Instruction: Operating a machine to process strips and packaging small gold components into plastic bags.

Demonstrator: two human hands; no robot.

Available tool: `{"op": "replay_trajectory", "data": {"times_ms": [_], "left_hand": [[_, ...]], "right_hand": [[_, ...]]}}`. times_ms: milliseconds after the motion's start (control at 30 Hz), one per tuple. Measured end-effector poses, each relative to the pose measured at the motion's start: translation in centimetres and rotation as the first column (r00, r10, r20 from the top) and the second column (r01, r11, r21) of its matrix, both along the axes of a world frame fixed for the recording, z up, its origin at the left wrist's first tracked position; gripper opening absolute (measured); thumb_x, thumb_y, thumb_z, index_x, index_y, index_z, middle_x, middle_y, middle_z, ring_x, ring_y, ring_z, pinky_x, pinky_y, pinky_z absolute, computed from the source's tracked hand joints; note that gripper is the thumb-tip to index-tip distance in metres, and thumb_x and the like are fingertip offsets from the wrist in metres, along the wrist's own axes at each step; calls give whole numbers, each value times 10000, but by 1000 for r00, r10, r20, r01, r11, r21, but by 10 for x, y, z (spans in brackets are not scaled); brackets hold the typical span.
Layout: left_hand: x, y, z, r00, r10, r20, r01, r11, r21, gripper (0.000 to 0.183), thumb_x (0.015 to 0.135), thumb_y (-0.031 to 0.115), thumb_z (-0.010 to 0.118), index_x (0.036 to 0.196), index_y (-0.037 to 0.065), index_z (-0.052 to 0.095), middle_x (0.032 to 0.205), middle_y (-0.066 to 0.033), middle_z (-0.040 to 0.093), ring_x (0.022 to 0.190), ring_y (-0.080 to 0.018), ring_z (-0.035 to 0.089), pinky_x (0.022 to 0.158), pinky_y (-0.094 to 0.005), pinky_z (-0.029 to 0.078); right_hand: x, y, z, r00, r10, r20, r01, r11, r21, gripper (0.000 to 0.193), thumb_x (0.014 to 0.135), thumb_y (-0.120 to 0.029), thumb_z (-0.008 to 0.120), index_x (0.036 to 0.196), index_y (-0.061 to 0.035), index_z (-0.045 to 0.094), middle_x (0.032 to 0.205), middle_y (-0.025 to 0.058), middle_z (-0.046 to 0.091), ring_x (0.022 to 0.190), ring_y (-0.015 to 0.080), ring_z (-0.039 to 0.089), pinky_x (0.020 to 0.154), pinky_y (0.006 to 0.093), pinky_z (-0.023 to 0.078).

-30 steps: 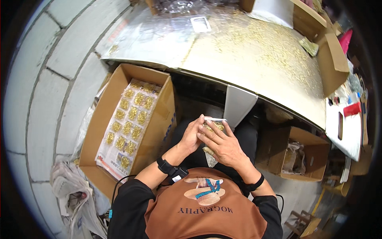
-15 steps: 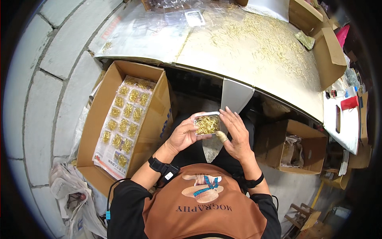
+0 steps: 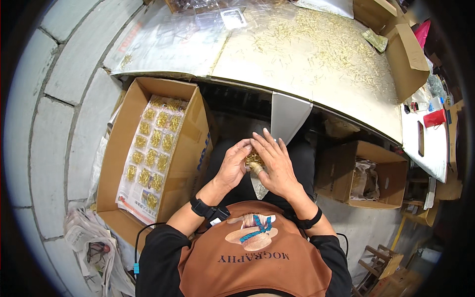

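Observation:
In front of my torso, my left hand point(image 3: 231, 167) holds a small clear plastic box point(image 3: 247, 164) by its left side. Small gold-coloured metal pieces point(image 3: 255, 157) fill the box; their exact kind is too small to tell. My right hand point(image 3: 278, 171) lies across the top with its fingers stretched out, covering much of the box. A pale finger cover point(image 3: 257, 169) sits on its thumb, which touches the near side over the gold pieces.
At left, a tall cardboard box point(image 3: 190, 148) holds newspaper and rows of gold-filled clear packs point(image 3: 150, 158). Gold pieces lie scattered over the worktable point(image 3: 237, 69), with clear trays point(image 3: 233, 19) at its far side. Another carton point(image 3: 341, 183) stands at right; newspapers point(image 3: 91, 242) lie lower left.
My right hand has moved left from the box's right edge to lie over its top, hiding most of the gold pieces. My left hand still holds the box, its fingers now higher on the side.

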State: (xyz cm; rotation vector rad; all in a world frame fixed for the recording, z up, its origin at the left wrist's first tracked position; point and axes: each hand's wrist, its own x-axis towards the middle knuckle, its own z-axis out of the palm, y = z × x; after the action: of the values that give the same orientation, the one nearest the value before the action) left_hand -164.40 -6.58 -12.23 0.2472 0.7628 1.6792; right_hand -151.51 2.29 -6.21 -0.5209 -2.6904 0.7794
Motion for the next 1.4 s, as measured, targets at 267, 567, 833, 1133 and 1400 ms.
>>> {"op": "replay_trajectory", "data": {"times_ms": [267, 567, 833, 1133, 1400], "left_hand": [[5, 2, 5, 995, 53, -80, -65, 986, -157, 232, 960, 195, 468, 1131, 49, 527, 1032, -62, 600, 921, -145, 614, 768, -284, 537], [-20, -9, 28, 992, 81, -94, -89, 992, -90, 348, 973, 318, 423, 1139, 31, 527, 1048, -88, 614, 910, -174, 639, 706, -325, 582], [-46, -37, 50, 988, 102, -113, -113, 989, -94, 350, 965, 311, 442, 1153, 26, 517, 994, -121, 632, 863, -205, 660, 621, -309, 595], [-34, -36, 42, 981, 48, -187, -84, 979, -187, 214, 905, 141, 569, 1106, 68, 555, 964, -54, 629, 825, -143, 653, 623, -311, 587], [-37, -41, 50, 993, 11, -119, -30, 987, -157, 280, 966, 271, 453, 1118, 56, 549, 955, -79, 631, 815, -162, 661, 593, -308, 592]], "right_hand": [[-3, -1, -12, 998, -4, -64, 7, 999, 51, 477, 812, -114, 585, 1271, -40, 478, 1365, 112, 440, 1328, 280, 330, 1071, 529, 230], [-1, 7, 5, 963, 145, -229, -138, 989, 49, 476, 808, -141, 610, 1255, -20, 496, 1331, 148, 470, 1267, 303, 417, 1052, 452, 316], [-11, 5, 17, 918, 91, -387, -97, 995, 5, 543, 680, -184, 756, 1157, -19, 554, 1262, 154, 523, 1194, 347, 478, 974, 438, 400], [-22, 4, 7, 880, 245, -407, -245, 968, 53, 331, 670, -114, 744, 972, -63, 619, 1186, 119, 566, 1159, 329, 505, 923, 447, 432], [-24, 3, 9, 897, 35, -440, -154, 959, -237, 375, 724, 31, 649, 1090, -22, 592, 1204, 152, 560, 1126, 325, 533, 933, 374, 439]]}}
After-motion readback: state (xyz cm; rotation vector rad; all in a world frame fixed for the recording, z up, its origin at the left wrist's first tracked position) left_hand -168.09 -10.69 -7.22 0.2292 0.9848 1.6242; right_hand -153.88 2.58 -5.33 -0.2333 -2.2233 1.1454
